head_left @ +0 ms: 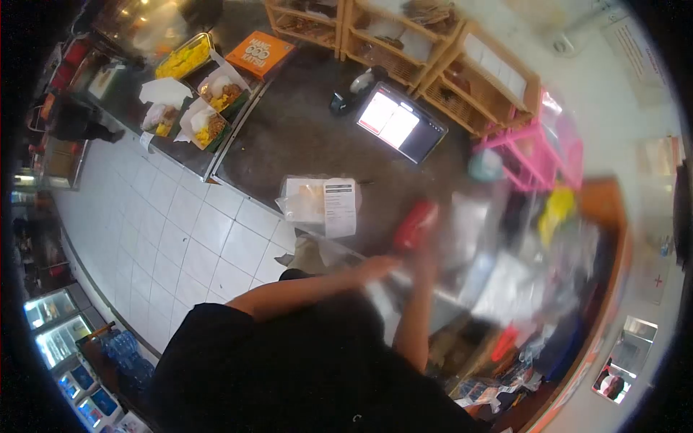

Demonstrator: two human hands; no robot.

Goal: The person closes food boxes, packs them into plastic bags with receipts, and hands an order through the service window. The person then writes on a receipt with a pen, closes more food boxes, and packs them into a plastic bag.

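Observation:
My right hand (426, 252), smeared by motion, is at a blurred red object (416, 225) above the dark counter and appears to grip it; its kind cannot be made out. Beside it on the left, my left hand (379, 267) reaches over the counter's near edge, its fingers too blurred to read. A clear plastic packet (302, 199) with something pale inside lies left of the hands, partly under a printed receipt (341, 208). Hazy clear plastic (465, 224) lies just right of the red object.
A lit tablet (401, 124) stands behind the hands, before wooden racks (447, 79). A pink basket (530, 148) and plastic bags (512, 289) crowd the right. Food boxes (206, 130), a yellow food tray (182, 59) and an orange box (260, 55) sit at far left.

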